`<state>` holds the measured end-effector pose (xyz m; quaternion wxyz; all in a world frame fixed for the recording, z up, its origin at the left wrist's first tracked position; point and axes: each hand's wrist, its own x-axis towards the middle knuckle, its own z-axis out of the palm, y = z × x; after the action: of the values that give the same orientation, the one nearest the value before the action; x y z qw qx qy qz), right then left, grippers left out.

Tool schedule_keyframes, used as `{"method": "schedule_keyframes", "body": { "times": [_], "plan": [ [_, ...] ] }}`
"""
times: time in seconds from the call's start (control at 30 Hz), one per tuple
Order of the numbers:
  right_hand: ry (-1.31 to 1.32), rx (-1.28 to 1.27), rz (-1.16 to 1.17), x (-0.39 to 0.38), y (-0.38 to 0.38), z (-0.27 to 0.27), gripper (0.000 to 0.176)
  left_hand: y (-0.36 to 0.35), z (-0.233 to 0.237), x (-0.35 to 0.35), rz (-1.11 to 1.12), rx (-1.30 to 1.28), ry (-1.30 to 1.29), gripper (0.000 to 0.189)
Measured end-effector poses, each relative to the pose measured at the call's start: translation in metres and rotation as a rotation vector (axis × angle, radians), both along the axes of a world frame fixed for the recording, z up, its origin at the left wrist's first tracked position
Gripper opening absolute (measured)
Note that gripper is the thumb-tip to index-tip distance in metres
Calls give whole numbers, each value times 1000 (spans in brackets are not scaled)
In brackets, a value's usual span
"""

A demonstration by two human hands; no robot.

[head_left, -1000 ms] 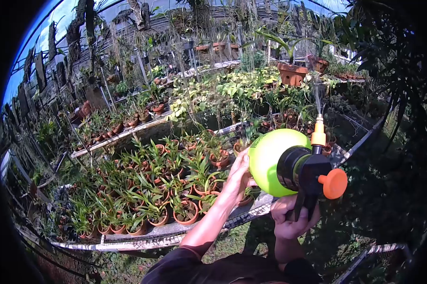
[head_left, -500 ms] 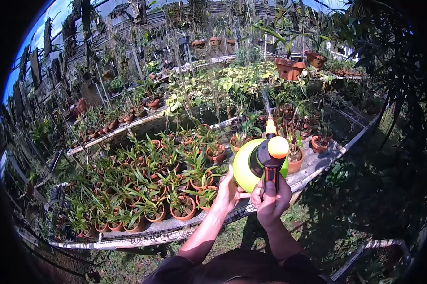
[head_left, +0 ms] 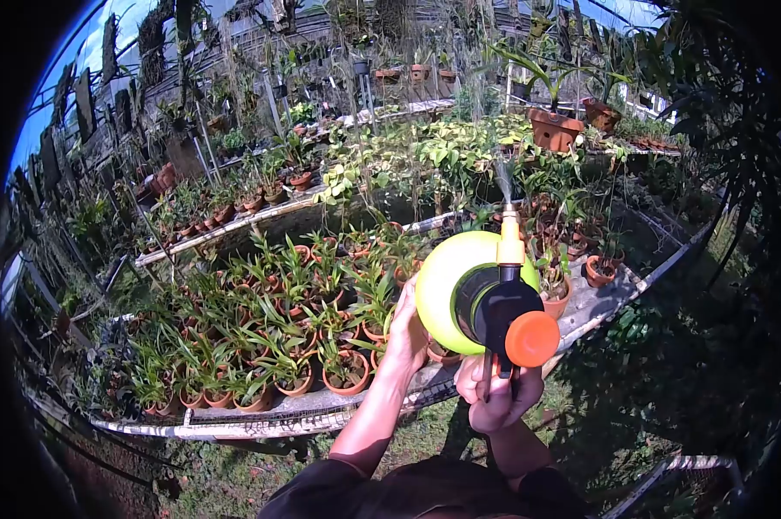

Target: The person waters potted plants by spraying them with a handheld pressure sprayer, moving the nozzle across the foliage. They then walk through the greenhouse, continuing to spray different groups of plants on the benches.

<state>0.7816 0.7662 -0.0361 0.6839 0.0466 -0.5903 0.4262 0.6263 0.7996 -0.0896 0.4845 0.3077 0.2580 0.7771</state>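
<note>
A lime-green pump sprayer (head_left: 444,292) with a black collar, a yellow nozzle and an orange pump knob is held out over the plant bench, tilted so its top faces me. A fine mist comes from the nozzle, pointing away from me. My right hand (head_left: 500,400) is closed around the black handle below the knob. Against the left side of the round tank, my left hand (head_left: 408,333) supports it; some of its fingers are hidden behind the tank. Several potted plants (head_left: 347,370) in terracotta pots stand on the bench just left of the hands.
A pale bench edge (head_left: 321,422) runs in front of me above grass. Behind stand a yellowish leafy plant (head_left: 425,156) and a terracotta planter (head_left: 556,130). Hanging roots and plant mounts fill the back. Dark foliage (head_left: 710,104) hangs at right; a pale frame (head_left: 702,463) lies lower right.
The sprayer has tipped and turned, its orange knob coming down and right and more of its black top showing. My right hand has lowered slightly. Mist leaves the nozzle in both frames.
</note>
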Motion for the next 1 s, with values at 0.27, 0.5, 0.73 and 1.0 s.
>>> {"method": "schedule_keyframes", "body": {
  "times": [0.27, 0.5, 0.73, 1.0],
  "plan": [
    [-36, -100, 274, -10, -18, 1, 34, -51, -1, -18, 229, 25, 2, 52],
    [32, -122, 618, -33, -38, -6, 32, -106, -6, -32, 453, 30, -53, 51],
    [-18, -91, 669, -41, -60, 0, 34, -160, 7, -35, 636, -37, 90, 57],
    [89, -191, 702, -21, -85, -6, 34, -174, 24, -23, 628, -72, 204, 60]
  ]
}}
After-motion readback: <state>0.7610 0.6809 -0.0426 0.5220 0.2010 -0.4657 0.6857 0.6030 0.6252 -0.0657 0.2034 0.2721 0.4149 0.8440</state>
